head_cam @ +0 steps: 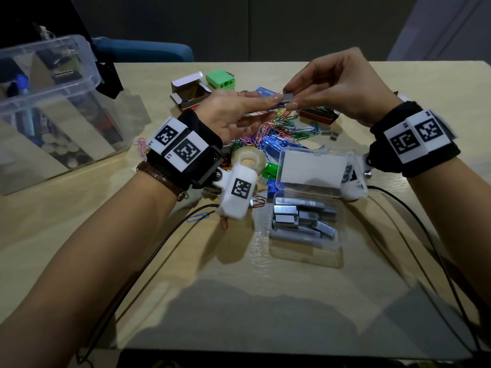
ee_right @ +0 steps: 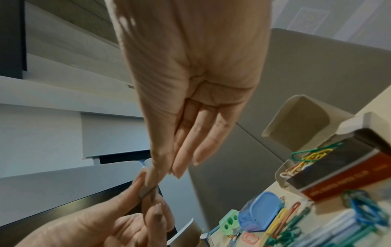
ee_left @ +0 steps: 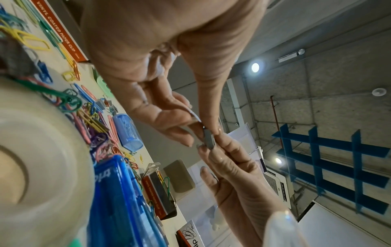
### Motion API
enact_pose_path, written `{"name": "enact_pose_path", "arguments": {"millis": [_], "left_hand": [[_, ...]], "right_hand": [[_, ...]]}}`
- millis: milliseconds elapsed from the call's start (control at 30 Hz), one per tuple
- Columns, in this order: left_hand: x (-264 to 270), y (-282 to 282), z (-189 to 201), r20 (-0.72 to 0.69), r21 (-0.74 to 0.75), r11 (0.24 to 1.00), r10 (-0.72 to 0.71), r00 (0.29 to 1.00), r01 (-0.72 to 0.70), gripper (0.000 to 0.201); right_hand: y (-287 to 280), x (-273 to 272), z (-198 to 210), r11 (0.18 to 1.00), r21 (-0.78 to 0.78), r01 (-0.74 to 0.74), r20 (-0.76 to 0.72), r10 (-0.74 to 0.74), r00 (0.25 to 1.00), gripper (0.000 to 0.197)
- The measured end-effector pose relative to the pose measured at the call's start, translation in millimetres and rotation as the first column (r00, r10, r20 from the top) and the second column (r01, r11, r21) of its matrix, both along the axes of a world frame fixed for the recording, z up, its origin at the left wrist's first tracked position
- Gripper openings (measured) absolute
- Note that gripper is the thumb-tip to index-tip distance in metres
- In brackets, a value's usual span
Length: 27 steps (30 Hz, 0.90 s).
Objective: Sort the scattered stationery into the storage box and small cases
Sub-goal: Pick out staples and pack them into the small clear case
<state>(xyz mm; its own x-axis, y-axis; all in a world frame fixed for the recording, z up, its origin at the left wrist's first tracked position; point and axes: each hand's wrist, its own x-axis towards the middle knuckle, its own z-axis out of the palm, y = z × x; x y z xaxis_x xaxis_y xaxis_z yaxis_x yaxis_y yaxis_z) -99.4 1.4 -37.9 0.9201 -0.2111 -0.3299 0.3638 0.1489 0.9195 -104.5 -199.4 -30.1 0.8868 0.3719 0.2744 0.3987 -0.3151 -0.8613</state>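
Here, both your hands meet in the air above the light wooden bench, pinching one short grey metal strip of staples between them. Your left hand holds its near end between thumb and forefinger, the other fingers stretched forward; your right hand nips the far end with thumb and fingertips, the remaining fingers lying straight together. The strip hangs clear of the bench, over the heap of coloured paper clips. In front of you, nearer than the heap, lies the small clear plastic case with its lid raised; more grey staple strips lie loose in its tray. A roll of clear tape sits just left of that lid. The large transparent storage box stands well apart at your far left, with pens and other items inside. A green two-hole sharpener rests beyond the clips.
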Motion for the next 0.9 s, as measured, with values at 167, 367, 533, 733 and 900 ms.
{"name": "enact_pose_path", "arguments": {"millis": [167,367,533,733,900], "left_hand": [[-0.6,-3.2,-1.5,-0.006,-0.04,0.999,0.006,1.0,-0.006,0.045],[-1.0,-1.6,1.0,0.009,-0.057,0.998,0.015,1.0,-0.015,0.039],[-4.0,-2.6,4.9,0.014,-0.056,0.998,0.032,0.999,-0.031,0.048],[-4.6,-2.6,7.1,0.034,-0.029,0.999,0.037,0.999,-0.036,0.049],[-7.9,-5.2,6.2,0.043,-0.01,1.0,0.019,0.999,-0.019,0.062]], "right_hand": [[-0.5,-1.4,-0.9,1.0,-0.028,-0.003,-0.037,0.002,0.999,0.035],[-0.8,-2.3,2.5,0.99,-0.127,0.056,0.008,-0.055,0.998,0.033],[2.1,-4.3,4.3,0.969,-0.231,0.083,0.099,-0.062,0.993,0.03],[3.5,-7.5,8.5,0.932,-0.336,0.137,0.195,-0.073,0.978,0.026],[5.0,-13.7,16.3,0.885,-0.444,0.14,0.281,-0.011,0.96,0.028]]}}
